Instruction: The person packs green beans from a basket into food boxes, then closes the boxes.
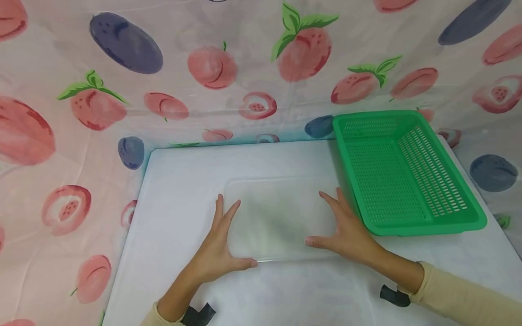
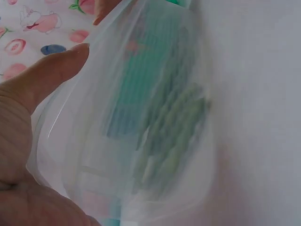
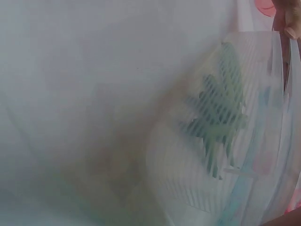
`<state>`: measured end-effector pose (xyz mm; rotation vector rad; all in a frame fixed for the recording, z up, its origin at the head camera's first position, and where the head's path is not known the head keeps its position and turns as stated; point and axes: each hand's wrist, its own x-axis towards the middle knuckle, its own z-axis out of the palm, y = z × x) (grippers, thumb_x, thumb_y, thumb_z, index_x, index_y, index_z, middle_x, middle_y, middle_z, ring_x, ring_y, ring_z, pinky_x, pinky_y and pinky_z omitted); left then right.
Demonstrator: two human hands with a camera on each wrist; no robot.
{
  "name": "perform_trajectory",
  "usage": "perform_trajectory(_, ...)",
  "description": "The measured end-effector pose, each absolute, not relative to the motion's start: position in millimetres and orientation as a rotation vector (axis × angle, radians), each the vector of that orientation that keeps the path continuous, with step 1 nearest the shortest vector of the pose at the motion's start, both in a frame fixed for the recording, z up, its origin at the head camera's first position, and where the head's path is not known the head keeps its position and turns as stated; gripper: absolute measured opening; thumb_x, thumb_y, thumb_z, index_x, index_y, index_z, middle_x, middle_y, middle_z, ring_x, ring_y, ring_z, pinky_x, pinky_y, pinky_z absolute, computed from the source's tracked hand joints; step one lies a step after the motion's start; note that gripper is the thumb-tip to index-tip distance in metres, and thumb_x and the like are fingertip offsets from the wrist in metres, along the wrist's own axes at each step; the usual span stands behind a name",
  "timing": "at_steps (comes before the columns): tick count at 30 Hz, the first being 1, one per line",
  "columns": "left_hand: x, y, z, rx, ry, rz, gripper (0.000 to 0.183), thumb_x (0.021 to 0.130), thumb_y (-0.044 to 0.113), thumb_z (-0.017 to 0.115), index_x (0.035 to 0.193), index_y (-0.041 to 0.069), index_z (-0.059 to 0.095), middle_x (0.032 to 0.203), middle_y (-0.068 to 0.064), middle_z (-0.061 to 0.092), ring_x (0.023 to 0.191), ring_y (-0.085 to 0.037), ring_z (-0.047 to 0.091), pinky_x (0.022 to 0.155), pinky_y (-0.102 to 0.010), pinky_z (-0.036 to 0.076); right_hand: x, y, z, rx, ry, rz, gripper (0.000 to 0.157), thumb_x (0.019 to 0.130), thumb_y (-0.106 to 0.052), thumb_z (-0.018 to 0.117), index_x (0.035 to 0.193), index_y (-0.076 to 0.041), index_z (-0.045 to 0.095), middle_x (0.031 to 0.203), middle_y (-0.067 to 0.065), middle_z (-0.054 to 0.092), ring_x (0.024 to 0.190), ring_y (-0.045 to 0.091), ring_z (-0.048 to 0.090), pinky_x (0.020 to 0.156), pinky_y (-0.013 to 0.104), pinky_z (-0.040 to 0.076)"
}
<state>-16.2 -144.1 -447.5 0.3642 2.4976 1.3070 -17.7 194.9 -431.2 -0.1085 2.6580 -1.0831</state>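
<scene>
A translucent plastic box point(image 1: 281, 217) with a pale lid sits on the white table, between my two hands. Through its cloudy, ribbed wall, long green pieces point(image 2: 171, 127) show blurred; their kind is unclear. My left hand point(image 1: 216, 251) is at the box's left side, fingers spread and straight, thumb along the front edge. On the opposite side is my right hand point(image 1: 352, 233), its thumb stretched over the lid and its fingers extended along the right side. Neither hand's fingers look curled round the box. The undersides of both hands are hidden.
A green perforated plastic basket point(image 1: 416, 181) stands at the right of the table, close beside my right hand. Behind and to the sides hangs a fruit-patterned cloth point(image 1: 244, 36). White table surface point(image 1: 175, 181) extends left of the box.
</scene>
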Motion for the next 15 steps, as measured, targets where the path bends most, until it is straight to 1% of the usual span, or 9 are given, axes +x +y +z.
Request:
perform_trajectory(5, -10, -146, -459, 0.402, 2.520, 1.318, 0.135, 0.060, 0.034, 0.100, 0.164, 0.034, 0.015, 0.170, 0.000, -0.025, 0.158, -0.042, -0.005, 0.119, -0.073, 0.016, -15, 193, -437, -0.125, 2.692, -1.057, 0.118, 0.070, -0.062, 0.087, 0.163, -0.026, 0.023, 0.170, 0.023, -0.004, 0.152, 0.053, 0.019, 0.109, 0.073, 0.036)
perform_trajectory(6, -10, -146, -460, 0.409, 2.529, 1.317, 0.135, 0.060, 0.033, 0.100, 0.164, 0.034, 0.015, 0.170, 0.000, -0.024, 0.158, -0.041, -0.004, 0.119, -0.072, 0.017, -14, 193, -438, -0.126, 2.698, -1.051, 0.118, 0.070, -0.062, 0.087, 0.163, -0.026, 0.024, 0.170, 0.024, -0.004, 0.152, 0.053, 0.020, 0.109, 0.073, 0.037)
perform_trajectory(12, -9, -147, -465, 0.440, 2.556, 1.314, 0.136, 0.059, 0.032, 0.101, 0.164, 0.037, 0.015, 0.171, -0.002, -0.023, 0.159, -0.037, -0.002, 0.116, -0.068, 0.033, -12, 191, -441, -0.136, 2.718, -1.032, 0.117, 0.070, -0.061, 0.087, 0.162, -0.022, 0.026, 0.170, 0.025, -0.006, 0.151, 0.054, 0.022, 0.107, 0.071, 0.041)
perform_trajectory(15, -10, -147, -467, 0.457, 2.553, 1.320, 0.136, 0.059, 0.031, 0.101, 0.164, 0.035, 0.015, 0.170, -0.002, -0.023, 0.160, -0.037, -0.001, 0.116, -0.067, 0.033, -12, 189, -443, -0.140, 2.730, -1.016, 0.112, 0.074, -0.063, 0.083, 0.161, -0.019, 0.028, 0.170, 0.025, -0.008, 0.151, 0.054, 0.021, 0.107, 0.071, 0.041)
